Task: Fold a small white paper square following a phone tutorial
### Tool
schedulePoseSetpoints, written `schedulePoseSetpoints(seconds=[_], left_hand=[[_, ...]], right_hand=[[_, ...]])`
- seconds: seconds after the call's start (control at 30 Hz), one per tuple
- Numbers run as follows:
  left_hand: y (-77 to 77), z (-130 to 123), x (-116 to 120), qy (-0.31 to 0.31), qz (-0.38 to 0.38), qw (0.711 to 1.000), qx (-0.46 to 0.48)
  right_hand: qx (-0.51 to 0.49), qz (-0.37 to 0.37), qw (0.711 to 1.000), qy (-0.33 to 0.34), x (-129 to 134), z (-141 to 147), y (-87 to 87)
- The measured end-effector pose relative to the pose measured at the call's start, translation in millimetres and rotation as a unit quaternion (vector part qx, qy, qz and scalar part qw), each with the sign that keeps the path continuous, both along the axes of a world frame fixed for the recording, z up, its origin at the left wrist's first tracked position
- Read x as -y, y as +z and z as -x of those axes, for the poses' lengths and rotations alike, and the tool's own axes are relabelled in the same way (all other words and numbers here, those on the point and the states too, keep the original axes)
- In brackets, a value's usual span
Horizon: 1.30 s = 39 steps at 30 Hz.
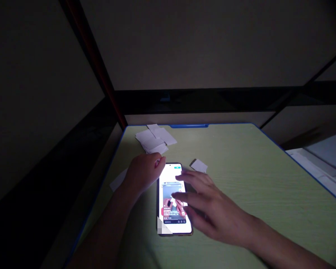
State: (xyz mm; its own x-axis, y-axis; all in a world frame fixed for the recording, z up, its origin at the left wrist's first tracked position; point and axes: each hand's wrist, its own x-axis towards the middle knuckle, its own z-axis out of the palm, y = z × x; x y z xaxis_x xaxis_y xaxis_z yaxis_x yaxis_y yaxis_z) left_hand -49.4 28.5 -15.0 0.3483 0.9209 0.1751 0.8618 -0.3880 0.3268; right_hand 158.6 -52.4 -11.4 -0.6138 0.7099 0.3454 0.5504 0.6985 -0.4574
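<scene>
A phone [173, 228] with a brightly lit screen lies flat on the green tabletop, showing what looks like a video with hands in it. Over the screen's right side, my right hand [210, 205] is open with fingers spread, and its fingertips are over or on the glass; contact is unclear. My left hand [142, 170] rests beside the phone's upper left corner, curled closed. Its fingertips are hidden, so anything inside cannot be made out. Just beyond it lies a loose pile of white paper pieces [151, 139]. A small folded paper [199, 165] sits right of the phone's top.
Another white paper [118, 181] lies partly behind my left forearm. The green table [240, 157] has a blue edge and a blue slot strip [189, 126] at the back. Dark panels stand behind and to the left. A white surface [327, 160] is at the right.
</scene>
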Motion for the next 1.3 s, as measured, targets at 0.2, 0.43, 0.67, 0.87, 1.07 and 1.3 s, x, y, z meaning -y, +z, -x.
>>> schedulePoseSetpoints(seconds=[0.2, 0.43, 0.67, 0.87, 1.07, 1.3], left_hand=[[-1.5, -2.1, -0.8, -0.002, -0.002, 1.000, -0.012], [-2.5, -1.0, -1.6, -0.003, -0.009, 1.000, -0.013], [-1.4, -2.9, -0.4, -0.003, -0.011, 1.000, -0.011], [0.4, -6.5, 3.5, -0.005, 0.001, 1.000, -0.004], [0.7, -10.1, 6.4, -0.006, 0.008, 1.000, 0.017], [-2.4, -29.6, 17.9, -0.054, 0.047, 0.974, 0.213]], right_hand=[[0.033, 0.008, 0.999, 0.028, 5.7, 9.9, -7.6], [-0.001, -0.001, 1.000, -0.020, -7.7, -3.8, -10.3], [0.047, 0.018, 0.950, -0.309, -49.0, -45.6, -25.1], [0.068, 0.032, 0.949, -0.306, -53.4, -44.3, -35.5], [-0.035, 0.097, 0.950, -0.295, -56.6, -44.7, -39.2], [-0.276, 0.249, 0.898, -0.234, -49.0, -34.7, -21.8]])
